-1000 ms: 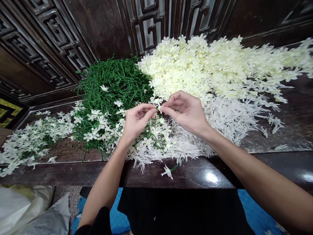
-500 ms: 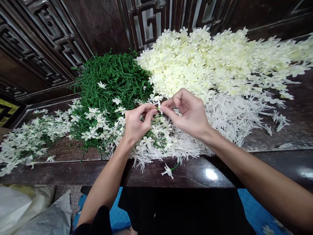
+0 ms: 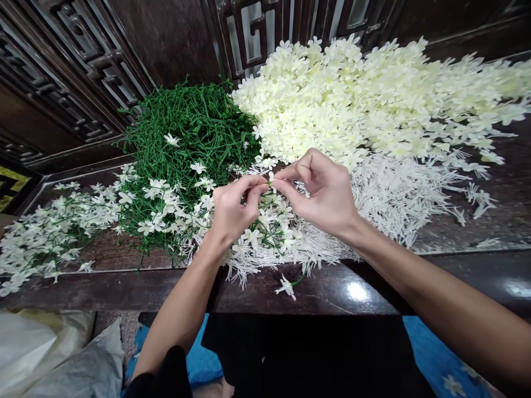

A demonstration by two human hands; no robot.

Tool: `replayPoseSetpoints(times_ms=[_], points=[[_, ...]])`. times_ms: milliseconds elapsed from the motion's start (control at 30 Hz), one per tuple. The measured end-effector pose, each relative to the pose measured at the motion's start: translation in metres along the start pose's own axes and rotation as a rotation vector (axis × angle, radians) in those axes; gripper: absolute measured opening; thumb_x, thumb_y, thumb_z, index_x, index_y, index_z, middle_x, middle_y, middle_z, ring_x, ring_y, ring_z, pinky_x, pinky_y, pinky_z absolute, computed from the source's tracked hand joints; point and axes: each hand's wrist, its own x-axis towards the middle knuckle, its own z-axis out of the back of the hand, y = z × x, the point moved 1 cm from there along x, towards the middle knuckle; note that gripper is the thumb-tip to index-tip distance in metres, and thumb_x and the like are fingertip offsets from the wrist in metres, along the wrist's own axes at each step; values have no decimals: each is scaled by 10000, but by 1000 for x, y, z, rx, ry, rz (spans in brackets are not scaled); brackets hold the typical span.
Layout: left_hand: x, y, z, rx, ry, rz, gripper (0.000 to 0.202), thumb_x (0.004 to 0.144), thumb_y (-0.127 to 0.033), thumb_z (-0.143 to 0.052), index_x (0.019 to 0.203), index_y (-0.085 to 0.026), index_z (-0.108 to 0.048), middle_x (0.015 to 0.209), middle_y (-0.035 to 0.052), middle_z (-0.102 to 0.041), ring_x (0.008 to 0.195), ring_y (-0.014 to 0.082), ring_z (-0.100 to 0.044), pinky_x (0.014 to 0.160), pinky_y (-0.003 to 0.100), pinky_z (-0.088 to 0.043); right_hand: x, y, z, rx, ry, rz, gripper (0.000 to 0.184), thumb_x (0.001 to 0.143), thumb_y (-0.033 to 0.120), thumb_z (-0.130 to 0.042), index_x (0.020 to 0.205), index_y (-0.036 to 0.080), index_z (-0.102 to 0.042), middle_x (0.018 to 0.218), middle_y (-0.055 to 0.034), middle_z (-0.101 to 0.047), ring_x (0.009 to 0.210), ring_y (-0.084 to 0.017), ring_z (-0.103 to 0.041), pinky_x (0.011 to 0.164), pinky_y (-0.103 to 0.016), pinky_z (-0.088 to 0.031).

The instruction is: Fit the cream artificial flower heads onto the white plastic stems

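Observation:
My left hand (image 3: 234, 207) and my right hand (image 3: 321, 190) meet fingertip to fingertip over a dark wooden table (image 3: 332, 290). Both pinch a small white artificial flower piece (image 3: 270, 177) between thumb and forefinger. A green-stemmed sprig with white blossoms (image 3: 265, 235) hangs below my left hand. Behind lie a heap of green plastic stems (image 3: 191, 132), a big heap of cream flower heads (image 3: 373, 99) and a heap of thin white stamen pieces (image 3: 394, 196).
Finished sprigs with white blossoms (image 3: 53, 237) spread over the table's left part. One loose flower (image 3: 286, 286) lies near the front edge. Carved dark wood panels (image 3: 83, 61) rise behind the table. White bags (image 3: 50, 356) sit on the floor at lower left.
The view has tilted slightly, so the heaps sit a little higher in the picture. My fingertips have stayed together on the small piece, with only slight finger shifts.

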Motion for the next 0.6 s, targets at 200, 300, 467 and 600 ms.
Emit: replayPoseSetpoints(times_ms=[200,300,467,600], points=[[1,1,-1,-83,8,62,112,868,-95,-632,855,-191,-687,658,-24,-700,514,80,-592,479,208,-458,4,3,2,77,38,-17,331,822,189,-689,724,263,-382,732,7,-594,913,-226,-717,849,-434,-615],[3,3,-1,-184,-12,186,51,879,-155,-650,883,-188,-689,742,1,-717,612,98,-631,576,234,-520,13,3,7,93,54,-89,243,810,254,-725,844,265,-485,851,-5,-652,895,-212,-702,893,-441,-608],[8,12,3,-306,-186,406,47,873,-214,-659,905,-181,-654,848,38,-712,777,128,-686,735,275,-589,30,-14,28,-89,-159,-193,110,867,290,-676,912,254,-583,920,-53,-677,864,-221,-683,816,-466,-604],[6,23,3,-445,-220,569,132,895,-257,-636,985,-201,-556,883,28,-681,707,113,-693,691,259,-607,30,-35,35,-427,108,-157,143,912,313,-602,807,223,-642,845,-87,-669,801,-262,-635,812,-594,-554]])
